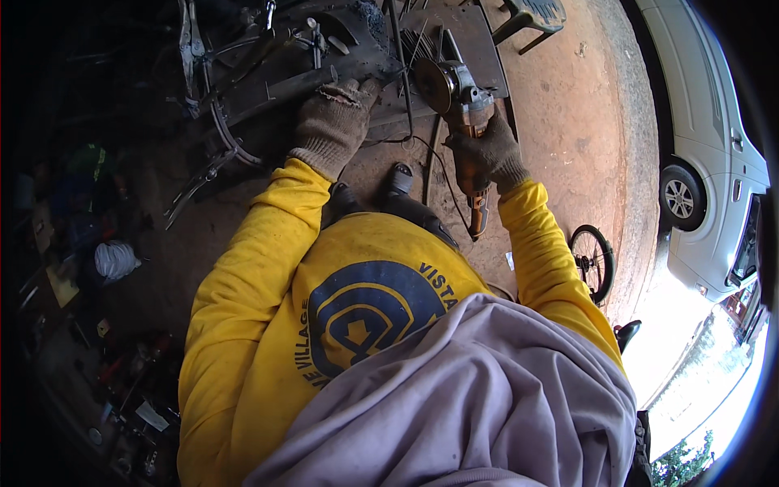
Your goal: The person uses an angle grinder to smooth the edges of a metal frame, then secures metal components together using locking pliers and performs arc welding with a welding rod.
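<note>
My right hand (pixel 493 152), in a grey-brown knitted work glove, grips the body of an angle grinder (pixel 470 177) with orange parts and a silver head. The grinder's round disc (pixel 436 86) faces left over the dark metal workbench (pixel 482 58). A torn glove covers my left hand (pixel 334 122), which rests at the bench's near edge beside a long metal bar (pixel 284 89). Its fingers are curled, and what they hold is hidden. Thin metal rods (pixel 417 45) lie near the disc.
A curved metal frame (pixel 219 122) juts from the bench at the left. The grinder's cable (pixel 442 166) hangs by my feet. A plastic chair (pixel 531 15) stands beyond the bench, a bicycle wheel (pixel 593 264) and white vehicle (pixel 698 97) at the right. Clutter covers the dark floor at left.
</note>
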`<state>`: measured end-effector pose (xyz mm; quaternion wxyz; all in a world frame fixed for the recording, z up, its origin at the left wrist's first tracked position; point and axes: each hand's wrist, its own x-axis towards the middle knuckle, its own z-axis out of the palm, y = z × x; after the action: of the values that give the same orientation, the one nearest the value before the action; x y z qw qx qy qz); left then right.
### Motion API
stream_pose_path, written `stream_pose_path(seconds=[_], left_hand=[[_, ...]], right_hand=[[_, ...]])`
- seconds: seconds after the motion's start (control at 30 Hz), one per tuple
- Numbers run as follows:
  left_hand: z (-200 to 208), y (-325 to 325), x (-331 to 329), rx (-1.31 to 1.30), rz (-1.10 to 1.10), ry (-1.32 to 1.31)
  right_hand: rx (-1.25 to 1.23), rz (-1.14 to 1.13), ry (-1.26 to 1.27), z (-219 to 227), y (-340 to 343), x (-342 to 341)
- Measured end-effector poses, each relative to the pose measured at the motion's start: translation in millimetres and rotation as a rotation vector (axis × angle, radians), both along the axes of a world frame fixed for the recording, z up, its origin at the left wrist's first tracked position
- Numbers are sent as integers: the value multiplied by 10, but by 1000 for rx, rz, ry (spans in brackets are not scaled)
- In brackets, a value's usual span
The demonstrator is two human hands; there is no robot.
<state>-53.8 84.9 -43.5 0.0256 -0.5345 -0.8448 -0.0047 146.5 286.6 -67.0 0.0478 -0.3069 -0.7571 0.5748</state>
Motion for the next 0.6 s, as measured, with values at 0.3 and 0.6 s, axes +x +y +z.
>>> stream_pose_path(seconds=[0.3,0.6], left_hand=[[105,13,-11,-159,-1,-68],[122,35,-11,-171,6,-60]], right_hand=[[48,23,43,24,7,-25],[111,41,-76,-12,42,-19]])
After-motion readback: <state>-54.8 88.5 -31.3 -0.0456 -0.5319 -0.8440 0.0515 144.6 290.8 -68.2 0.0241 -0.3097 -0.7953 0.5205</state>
